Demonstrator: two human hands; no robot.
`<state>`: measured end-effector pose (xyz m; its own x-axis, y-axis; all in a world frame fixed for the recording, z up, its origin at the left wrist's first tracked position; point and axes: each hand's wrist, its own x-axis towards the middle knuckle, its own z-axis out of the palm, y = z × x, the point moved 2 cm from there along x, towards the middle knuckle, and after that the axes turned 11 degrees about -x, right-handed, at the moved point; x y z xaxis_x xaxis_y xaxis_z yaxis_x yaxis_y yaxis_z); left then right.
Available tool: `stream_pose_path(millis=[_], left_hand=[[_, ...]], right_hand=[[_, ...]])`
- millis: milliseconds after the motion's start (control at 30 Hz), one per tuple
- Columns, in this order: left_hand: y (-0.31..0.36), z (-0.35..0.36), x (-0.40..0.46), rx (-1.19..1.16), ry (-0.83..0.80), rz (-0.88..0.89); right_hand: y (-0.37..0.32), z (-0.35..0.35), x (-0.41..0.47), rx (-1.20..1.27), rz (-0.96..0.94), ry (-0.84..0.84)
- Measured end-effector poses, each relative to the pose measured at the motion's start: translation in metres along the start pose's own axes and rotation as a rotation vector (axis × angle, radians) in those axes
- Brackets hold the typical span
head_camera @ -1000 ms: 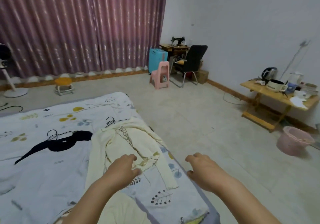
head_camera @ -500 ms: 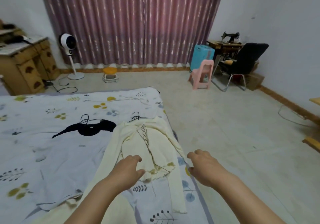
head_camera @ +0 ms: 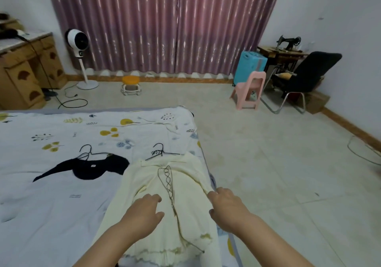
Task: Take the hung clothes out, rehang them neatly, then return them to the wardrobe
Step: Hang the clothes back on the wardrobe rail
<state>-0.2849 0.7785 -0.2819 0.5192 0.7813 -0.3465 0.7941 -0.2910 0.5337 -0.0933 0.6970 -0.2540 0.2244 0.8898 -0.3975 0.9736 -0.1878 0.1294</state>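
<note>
A big bed with a white sheet printed with leaves [head_camera: 51, 194] fills the near side of the room. On it, near the right edge, lies a cream knitted top with dark lacing down the front [head_camera: 181, 184], on a thin black wire hanger [head_camera: 159, 153]. A small black top [head_camera: 92, 168] on its own hanger lies to the left. The left hand [head_camera: 142, 215] rests on the cream top, fingers loosely bent, holding nothing. The right hand [head_camera: 226, 208] touches its right edge; I cannot tell if it pinches. This looks like the tidying step. Next, both hands need to smooth the top straight on its hanger.
</note>
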Motion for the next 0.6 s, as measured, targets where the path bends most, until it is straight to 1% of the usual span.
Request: stream_pose_path(millis=[133,233,433,600], left_hand=[[-0.003,0.002,0.06,0.035,0.018,0.0],[-0.014,0.009,0.103,0.015,0.072,-0.008],[-0.058,0.029,0.188,-0.045,0.2,-0.059],[-0.092,0.047,0.26,-0.043,0.242,-0.114]], right_hand=[[0.011,0.004,0.061,-0.037,-0.003,0.0],[0.019,0.012,0.109,-0.031,-0.012,0.003],[0.025,0.039,0.213,-0.032,-0.026,0.045],[0.015,0.071,0.298,0.03,-0.015,0.101]])
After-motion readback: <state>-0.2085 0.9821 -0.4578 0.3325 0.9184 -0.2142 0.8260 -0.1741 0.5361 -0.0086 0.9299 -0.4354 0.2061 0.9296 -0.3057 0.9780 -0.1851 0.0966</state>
